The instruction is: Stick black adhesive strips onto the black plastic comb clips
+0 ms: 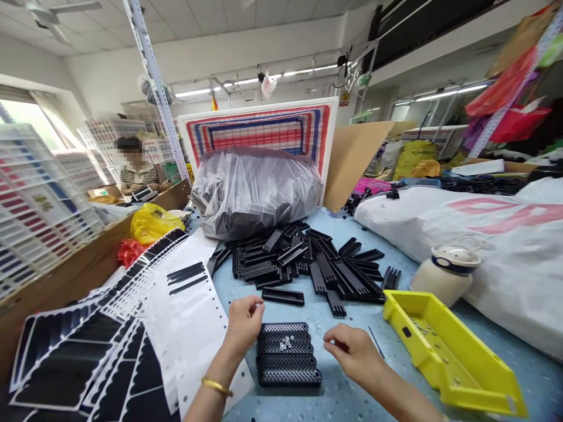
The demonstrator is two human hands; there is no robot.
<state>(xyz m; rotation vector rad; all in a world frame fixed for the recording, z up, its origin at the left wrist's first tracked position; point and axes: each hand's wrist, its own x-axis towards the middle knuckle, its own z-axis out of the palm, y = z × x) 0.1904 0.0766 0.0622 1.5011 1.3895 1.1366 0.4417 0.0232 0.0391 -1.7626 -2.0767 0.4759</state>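
On the blue counter (341, 401), black perforated strips (288, 361) lie side by side between the left hand (245, 316) and the right hand (355, 347), each grip curled, whether pinching anything one cannot tell, small white rings (286, 344) resting atop the strips.

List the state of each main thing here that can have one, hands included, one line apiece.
Left hand: fingers curled; grip unclear
Right hand: fingers bent; grip unclear
Perforated black pieces: lined up side by side
Small white rings: loose, clustered on those pieces
Yellow bin: open-topped, few small bits inside
Bottle: lid on
Grey plastic bag: bulging
Striped crate: tipped up, opening facing the camera
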